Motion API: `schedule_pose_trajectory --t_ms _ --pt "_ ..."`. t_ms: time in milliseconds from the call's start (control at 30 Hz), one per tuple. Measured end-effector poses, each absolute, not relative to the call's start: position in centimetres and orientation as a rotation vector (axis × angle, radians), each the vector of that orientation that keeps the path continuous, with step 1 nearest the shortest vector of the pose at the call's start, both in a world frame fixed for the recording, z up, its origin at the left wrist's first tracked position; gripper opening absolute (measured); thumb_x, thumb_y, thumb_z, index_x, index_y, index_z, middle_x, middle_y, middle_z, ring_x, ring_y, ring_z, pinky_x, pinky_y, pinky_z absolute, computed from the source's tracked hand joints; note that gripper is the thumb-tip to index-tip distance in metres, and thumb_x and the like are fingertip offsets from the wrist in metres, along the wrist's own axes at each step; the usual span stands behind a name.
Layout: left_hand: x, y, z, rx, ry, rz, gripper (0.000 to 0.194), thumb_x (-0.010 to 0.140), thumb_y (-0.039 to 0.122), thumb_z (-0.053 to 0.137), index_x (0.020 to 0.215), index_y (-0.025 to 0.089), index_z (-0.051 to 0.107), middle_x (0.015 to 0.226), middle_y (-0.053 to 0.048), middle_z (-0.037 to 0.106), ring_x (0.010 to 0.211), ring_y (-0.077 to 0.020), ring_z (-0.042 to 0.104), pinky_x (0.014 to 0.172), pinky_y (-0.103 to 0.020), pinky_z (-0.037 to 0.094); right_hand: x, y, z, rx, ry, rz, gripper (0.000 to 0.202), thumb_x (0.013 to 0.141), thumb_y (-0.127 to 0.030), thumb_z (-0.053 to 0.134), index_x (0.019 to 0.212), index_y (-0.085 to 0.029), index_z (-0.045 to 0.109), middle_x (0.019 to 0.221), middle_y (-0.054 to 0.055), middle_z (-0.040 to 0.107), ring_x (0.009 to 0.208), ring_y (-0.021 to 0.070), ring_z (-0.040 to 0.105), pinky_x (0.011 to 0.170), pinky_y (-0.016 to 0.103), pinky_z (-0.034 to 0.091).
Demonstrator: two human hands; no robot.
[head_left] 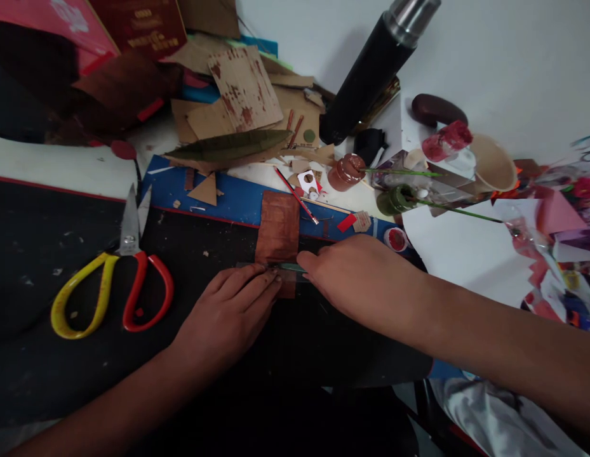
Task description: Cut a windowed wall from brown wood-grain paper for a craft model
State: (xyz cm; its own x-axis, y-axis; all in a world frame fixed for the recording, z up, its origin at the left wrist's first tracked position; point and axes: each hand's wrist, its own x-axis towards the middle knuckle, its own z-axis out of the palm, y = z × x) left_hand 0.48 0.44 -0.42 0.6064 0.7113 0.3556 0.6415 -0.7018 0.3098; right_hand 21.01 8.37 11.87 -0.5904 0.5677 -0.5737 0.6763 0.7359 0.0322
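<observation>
Pressing with nearly straight fingers, the left hand lies on a see-through strip crossing a flat brown rectangle, streaky and faintly glossy, on the dull black mat; the right hand is clenched round a slim, greenish tool. Scissors with steel blades and looped yellow and red handles lie spread beside the left hand, and rough, paint-flecked cardboard is piled behind. Fingers cover part of the strip, the tool's tip is too dark to make out, and the frame cuts off both forearms
</observation>
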Motion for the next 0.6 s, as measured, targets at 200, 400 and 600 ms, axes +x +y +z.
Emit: schedule_pose_trajectory --t_ms 200,400,600 --pt "0.38 0.41 -0.52 2.672 1.129 0.677 0.028 0.1 0.015 0.058 0.126 0.012 0.069 0.123 -0.011 0.076 0.117 -0.03 0.066 0.093 -0.046 0.053 21.41 8.18 11.93 0.965 2.359 -0.25 0.017 0.093 -0.007 0.058 0.102 -0.017 0.069 0.073 0.006 0.073 0.064 0.0206 0.067 0.052 0.033 0.028" --pt "0.42 0.37 -0.56 2.676 1.138 0.673 0.029 0.1 0.015 0.058 0.126 0.013 0.07 0.124 -0.011 0.076 0.117 -0.0303 0.067 0.093 -0.046 0.054 21.83 8.07 11.92 0.985 2.349 -0.245 0.007 0.096 -0.014 0.063 0.101 -0.017 0.067 0.074 0.005 0.073 0.063 0.0201 0.068 0.05 0.032 0.023" --pt "0.42 0.42 -0.51 2.641 1.14 0.697 0.03 0.099 0.015 0.058 0.127 0.015 0.07 0.125 -0.011 0.076 0.117 -0.0296 0.067 0.094 -0.046 0.055 21.89 8.08 12.09 0.968 2.348 -0.249 0.006 0.097 -0.013 0.062 0.101 -0.015 0.066 0.074 0.005 0.073 0.063 0.0188 0.067 0.053 0.029 0.025"
